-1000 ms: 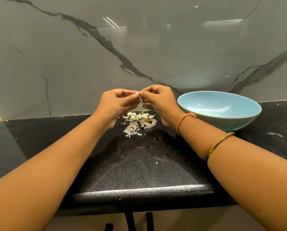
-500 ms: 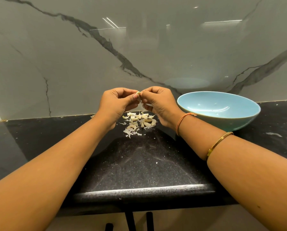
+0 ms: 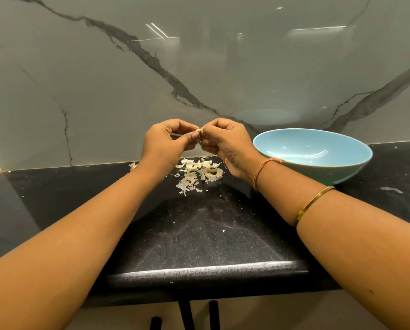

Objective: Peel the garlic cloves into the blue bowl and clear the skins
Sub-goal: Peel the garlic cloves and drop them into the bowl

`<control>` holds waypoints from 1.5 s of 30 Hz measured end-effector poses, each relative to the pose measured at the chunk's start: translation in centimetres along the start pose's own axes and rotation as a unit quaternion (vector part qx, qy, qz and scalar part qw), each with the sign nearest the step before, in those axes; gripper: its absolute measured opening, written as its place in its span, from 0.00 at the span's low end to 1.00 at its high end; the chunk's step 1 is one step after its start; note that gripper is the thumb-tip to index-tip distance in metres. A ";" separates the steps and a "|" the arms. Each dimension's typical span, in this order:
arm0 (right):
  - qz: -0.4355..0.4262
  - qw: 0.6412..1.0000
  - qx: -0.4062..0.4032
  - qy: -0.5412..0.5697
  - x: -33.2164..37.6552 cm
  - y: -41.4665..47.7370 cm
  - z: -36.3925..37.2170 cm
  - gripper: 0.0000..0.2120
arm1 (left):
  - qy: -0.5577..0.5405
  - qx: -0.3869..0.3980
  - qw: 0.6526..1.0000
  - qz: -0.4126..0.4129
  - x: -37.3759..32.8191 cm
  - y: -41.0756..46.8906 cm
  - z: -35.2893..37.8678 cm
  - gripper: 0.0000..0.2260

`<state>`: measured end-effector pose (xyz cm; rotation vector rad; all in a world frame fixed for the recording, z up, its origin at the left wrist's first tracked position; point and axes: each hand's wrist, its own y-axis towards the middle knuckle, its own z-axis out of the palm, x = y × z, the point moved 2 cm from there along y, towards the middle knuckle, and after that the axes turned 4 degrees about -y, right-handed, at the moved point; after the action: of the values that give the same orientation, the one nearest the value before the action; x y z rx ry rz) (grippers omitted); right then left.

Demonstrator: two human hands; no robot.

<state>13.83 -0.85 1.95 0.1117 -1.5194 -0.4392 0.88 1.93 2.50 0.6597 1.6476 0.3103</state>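
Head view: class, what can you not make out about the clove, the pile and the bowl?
- Garlic clove, head view: fingertips of left hand and right hand cover most of it; skin left unclear.
- Pile, head view: too small to sort cloves from skins; left wrist hides its edge.
- Blue bowl, head view: speck inside too small to name.

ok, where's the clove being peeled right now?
Head view, centre: the garlic clove is pinched between the left hand and right hand, held above the garlic pile on the black counter, left of the blue bowl.
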 end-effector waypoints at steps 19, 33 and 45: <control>0.005 0.999 -0.039 0.006 -0.2 0.2 0.1 0.11 | -0.184 0.013 0.975 -0.126 0.5 -0.1 0.3 0.04; 0.065 0.991 -0.023 0.118 0.3 -0.4 0.4 0.08 | -0.269 0.017 0.947 -0.174 0.3 -0.1 0.3 0.04; 0.088 0.995 0.035 -0.013 -0.4 -0.5 0.2 0.08 | -0.189 0.006 0.969 -0.157 0.8 0.1 0.1 0.05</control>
<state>13.53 -1.10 1.38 0.0262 -1.5557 -0.2471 0.97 2.48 1.92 0.4233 1.3593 -0.0546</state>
